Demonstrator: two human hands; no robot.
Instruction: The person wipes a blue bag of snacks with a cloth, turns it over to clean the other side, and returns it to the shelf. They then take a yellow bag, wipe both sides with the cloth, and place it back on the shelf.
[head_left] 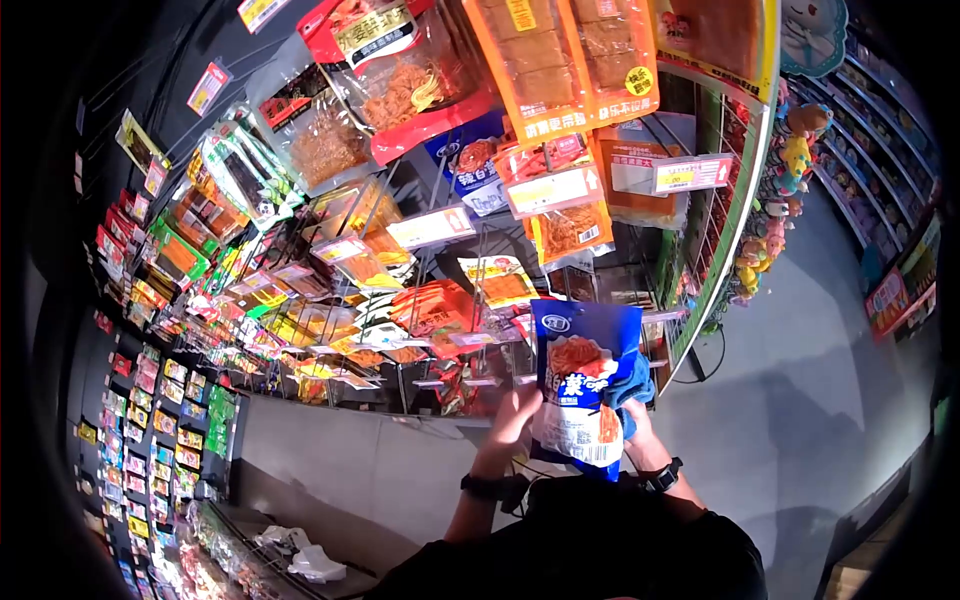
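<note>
Here, the left hand [510,425] and the right hand [632,412] both clasp a blue snack packet [583,385] by its sides — upright, held close before the chest — just below the display rack [470,300] hung with orange and red snack bags [440,305].

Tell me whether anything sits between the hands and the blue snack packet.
Nothing visible does. The left hand already grips the blue snack packet at its left edge, and the right hand holds it from behind on the right. The hanging packets on the rack stay behind it.
</note>
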